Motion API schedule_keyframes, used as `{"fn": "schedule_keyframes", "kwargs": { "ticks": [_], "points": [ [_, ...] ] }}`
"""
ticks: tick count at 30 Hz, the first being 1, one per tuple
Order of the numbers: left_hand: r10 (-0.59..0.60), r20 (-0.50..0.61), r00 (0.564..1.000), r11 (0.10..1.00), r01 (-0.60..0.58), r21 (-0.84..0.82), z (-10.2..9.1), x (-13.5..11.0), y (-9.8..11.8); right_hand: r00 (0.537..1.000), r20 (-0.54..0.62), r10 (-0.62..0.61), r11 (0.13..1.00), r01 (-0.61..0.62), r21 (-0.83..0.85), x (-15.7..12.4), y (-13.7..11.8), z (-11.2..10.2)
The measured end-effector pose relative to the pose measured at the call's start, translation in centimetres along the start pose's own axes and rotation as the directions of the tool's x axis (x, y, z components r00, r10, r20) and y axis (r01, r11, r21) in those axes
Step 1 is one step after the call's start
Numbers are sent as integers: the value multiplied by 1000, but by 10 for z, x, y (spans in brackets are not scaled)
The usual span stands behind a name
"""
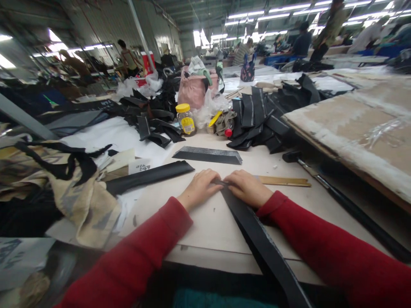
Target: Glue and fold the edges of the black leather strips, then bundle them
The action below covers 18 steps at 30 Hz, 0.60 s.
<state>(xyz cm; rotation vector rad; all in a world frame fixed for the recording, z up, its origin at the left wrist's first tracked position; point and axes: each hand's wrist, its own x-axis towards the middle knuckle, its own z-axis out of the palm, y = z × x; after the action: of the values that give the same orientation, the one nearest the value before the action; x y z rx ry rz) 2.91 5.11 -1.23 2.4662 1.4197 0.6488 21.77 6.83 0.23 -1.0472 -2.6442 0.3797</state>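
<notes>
The left hand (201, 187) and right hand (248, 187) pinch one end of a long black strip (257, 231) near a flat wooden stick (285, 181).

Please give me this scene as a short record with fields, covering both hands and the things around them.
Left hand: fingertips pinching the far end of a long black strip
Right hand: gripping the same end, close beside the left
Strip position: runs from the hands toward the person, past the picture's bottom edge
Sleeves: red
Just beyond the hands: a flat dark strip on the pale tabletop
Farther back: yellow-lidded jar, pink bag
Left side: patterned cloth
</notes>
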Motion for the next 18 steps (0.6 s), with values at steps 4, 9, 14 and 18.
{"fn": "schedule_keyframes", "kwargs": {
  "ticks": [4,9,14,18],
  "points": [
    [73,16,997,995,-72,-70,-4,0,-8,1000,-29,5,1000,-4,26,-3,3,1],
    [148,43,988,989,-148,19,-6,-2,-10,999,-25,-39,999,39,-7,-3,2,3],
    [234,169,957,938,-268,220,-13,-6,-10,995,56,-80,982,88,-166,-2,-4,-3],
    [244,252,937,890,-319,324,-24,-10,-8,988,119,-100,956,128,-265,0,-11,-11]
  ]
}}
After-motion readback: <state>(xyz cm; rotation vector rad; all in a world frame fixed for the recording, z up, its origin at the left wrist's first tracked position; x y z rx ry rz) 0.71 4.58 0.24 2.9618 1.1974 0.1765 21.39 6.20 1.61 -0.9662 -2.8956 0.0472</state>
